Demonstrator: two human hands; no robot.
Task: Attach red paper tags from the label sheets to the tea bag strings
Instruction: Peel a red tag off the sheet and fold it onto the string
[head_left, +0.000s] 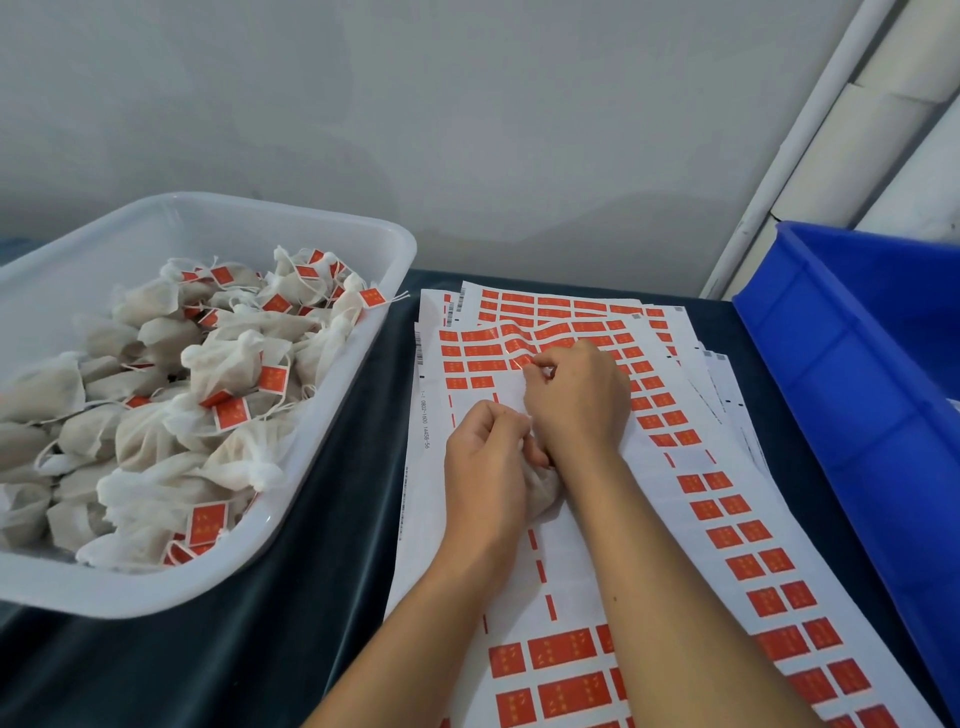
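The dark blue cloth-covered table (322, 519) carries all items. A translucent white plastic tub (311, 395) stands on its left side and is filled with white mesh tea bags (156, 405), many of which bear red paper tags on their strings. A blue plastic crate (857, 364) stands on the right side, cut off by the frame edge. Between the two containers lies a fanned stack of white label sheets (571, 545) printed with rows of red rectangular tags (737, 504); several rows on the top sheet are stripped.

The right hand (576, 400) rests over the top sheet, fingers curled, pinching a red tag (521, 362) at the lifted, rippled part of the sheet. The left hand (483, 467) lies just beside it, touching it, fingers curled around one white tea bag (543, 486), which is pressed against the sheet between the two wrists. Its string is too fine to trace.
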